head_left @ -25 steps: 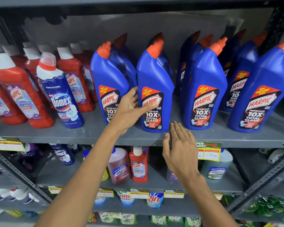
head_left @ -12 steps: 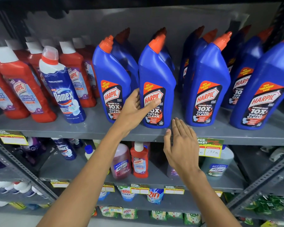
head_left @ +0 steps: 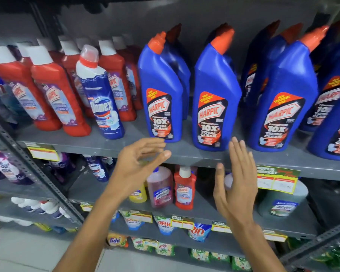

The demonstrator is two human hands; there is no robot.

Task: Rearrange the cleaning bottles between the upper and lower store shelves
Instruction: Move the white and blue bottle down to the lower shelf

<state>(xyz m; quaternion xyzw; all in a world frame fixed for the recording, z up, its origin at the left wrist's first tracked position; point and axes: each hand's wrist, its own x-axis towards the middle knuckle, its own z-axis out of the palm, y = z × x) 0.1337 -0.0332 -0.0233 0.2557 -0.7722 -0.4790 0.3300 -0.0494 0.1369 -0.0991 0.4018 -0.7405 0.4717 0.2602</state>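
Observation:
Several blue Harpic bottles with orange caps stand on the upper shelf (head_left: 185, 154); the two nearest are the left one (head_left: 161, 91) and the middle one (head_left: 214, 95). A blue Domex bottle (head_left: 100, 95) and several red Harpic bottles (head_left: 57, 91) stand to their left. My left hand (head_left: 137, 163) is open, fingers spread, just below the left blue bottle and touching nothing. My right hand (head_left: 236, 185) is open and flat in front of the shelf edge. On the lower shelf (head_left: 204, 211) stand a small red Harpic bottle (head_left: 185, 189) and a pink bottle (head_left: 161, 187).
A yellow price tag (head_left: 277, 179) hangs on the upper shelf's edge at the right. A green jug (head_left: 283, 203) sits on the lower shelf's right. Detergent pouches (head_left: 165, 224) fill the shelves below. A slotted metal upright (head_left: 37, 173) crosses at the left.
My left hand has come off the blue Harpic bottles and dropped below the shelf edge. My right hand has moved slightly lower. The view has shifted to the right.

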